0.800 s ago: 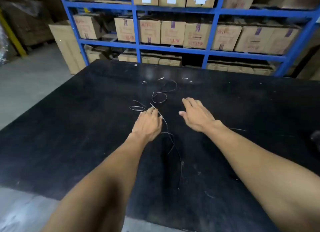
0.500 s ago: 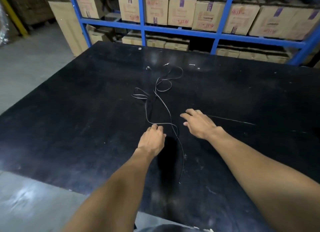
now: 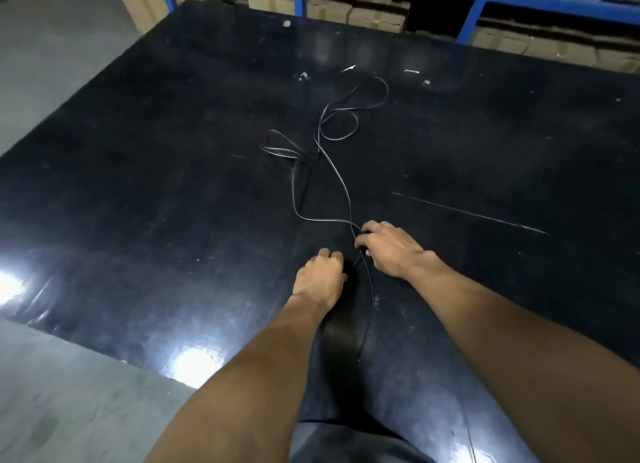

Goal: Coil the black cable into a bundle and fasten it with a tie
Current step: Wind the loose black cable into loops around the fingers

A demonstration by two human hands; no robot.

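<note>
A: Largest surface noted?

B: A black tabletop [image 3: 138,185], glossy, with glare patches at the near left edge. Grey floor [image 3: 52,47] is seen to its left.

A: Behind it?

B: A blue rack [image 3: 471,16] is recorded along the far edge, with cardboard boxes [image 3: 374,19] stacked on its low shelf.

A: Where is the task's thing found?

B: The black cable [image 3: 341,182] is spread loose on the tabletop, at its middle. Several open loops are seen at the far end, one flattened loop to the left. Two strands are led back toward the person and cross just at the hands. A free tail is laid on toward the near edge, between the forearms.

A: Hands?

B: The right hand [image 3: 391,249] is set palm down at the crossing, fingers curled, and the cable is pinched under its fingertips. The left hand [image 3: 320,277] is placed just beside it, fingers curled in; whether the cable is held there cannot be told.

A: Small items?

B: A thin pale line [image 3: 467,213] is noted right of the hands; strand or scratch cannot be told. White scraps [image 3: 411,71] are scattered beyond the far loops.
</note>
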